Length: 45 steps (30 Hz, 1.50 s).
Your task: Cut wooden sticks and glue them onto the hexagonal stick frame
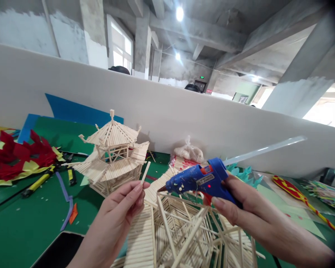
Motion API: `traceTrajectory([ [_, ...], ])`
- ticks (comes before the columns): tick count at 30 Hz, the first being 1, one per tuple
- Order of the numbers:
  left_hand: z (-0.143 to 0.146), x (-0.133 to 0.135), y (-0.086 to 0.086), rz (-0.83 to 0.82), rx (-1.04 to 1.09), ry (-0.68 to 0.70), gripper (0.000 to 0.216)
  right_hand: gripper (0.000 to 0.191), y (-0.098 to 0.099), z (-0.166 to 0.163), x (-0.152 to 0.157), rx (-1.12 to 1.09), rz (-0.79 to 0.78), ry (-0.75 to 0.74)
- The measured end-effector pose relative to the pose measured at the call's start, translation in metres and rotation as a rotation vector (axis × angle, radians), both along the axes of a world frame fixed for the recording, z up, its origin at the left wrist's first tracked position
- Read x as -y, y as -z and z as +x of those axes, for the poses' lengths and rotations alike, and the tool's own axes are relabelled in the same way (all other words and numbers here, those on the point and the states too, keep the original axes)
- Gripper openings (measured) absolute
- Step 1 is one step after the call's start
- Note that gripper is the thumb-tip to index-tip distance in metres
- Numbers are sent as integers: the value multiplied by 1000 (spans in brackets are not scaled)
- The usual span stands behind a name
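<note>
My left hand (120,208) pinches a short thin wooden stick (145,172) between thumb and fingers, holding it upright. My right hand (237,203) grips a blue hot glue gun (201,181) with a long clear glue stick (265,149) poking out of its back. The gun's nozzle points left toward the stick, a short gap away. Below both hands lies a frame of wooden sticks (184,230), partly roofed with stick panels. Behind my left hand stands a finished stick pavilion model (113,156).
A green mat (25,230) covers the table. Red and yellow paper cutouts (19,158), yellow-handled tools (39,182) and a purple strip lie at left. A bag of sticks (188,152) sits by the white partition (184,115). Coloured paper shapes lie at right. A dark tablet (58,249) rests near the front edge.
</note>
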State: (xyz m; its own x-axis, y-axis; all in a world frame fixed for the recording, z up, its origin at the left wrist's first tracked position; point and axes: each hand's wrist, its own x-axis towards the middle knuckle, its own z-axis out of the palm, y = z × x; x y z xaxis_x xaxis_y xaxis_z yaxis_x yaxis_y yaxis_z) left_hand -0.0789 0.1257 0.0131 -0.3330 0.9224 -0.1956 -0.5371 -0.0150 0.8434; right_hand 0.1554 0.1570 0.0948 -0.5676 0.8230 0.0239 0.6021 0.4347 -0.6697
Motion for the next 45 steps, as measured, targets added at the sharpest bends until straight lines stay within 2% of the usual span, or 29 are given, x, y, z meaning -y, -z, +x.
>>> traceTrajectory([
  [12,1,2,1,0,-17,21,29,24,-2,-4,-4,-12,73,-51],
  [22,1,2,-1,-26,-17,16,32,25,0,-1,-2,-25,10,-23],
  [30,2,3,-2,-47,-13,-6,36,24,-1,-4,-4,-41,47,-57],
  [35,3,2,-1,-42,-28,-5,37,26,0,-4,-4,15,24,3],
  [45,1,0,2,-45,-34,-17,39,25,3,0,-2,1,-6,13],
])
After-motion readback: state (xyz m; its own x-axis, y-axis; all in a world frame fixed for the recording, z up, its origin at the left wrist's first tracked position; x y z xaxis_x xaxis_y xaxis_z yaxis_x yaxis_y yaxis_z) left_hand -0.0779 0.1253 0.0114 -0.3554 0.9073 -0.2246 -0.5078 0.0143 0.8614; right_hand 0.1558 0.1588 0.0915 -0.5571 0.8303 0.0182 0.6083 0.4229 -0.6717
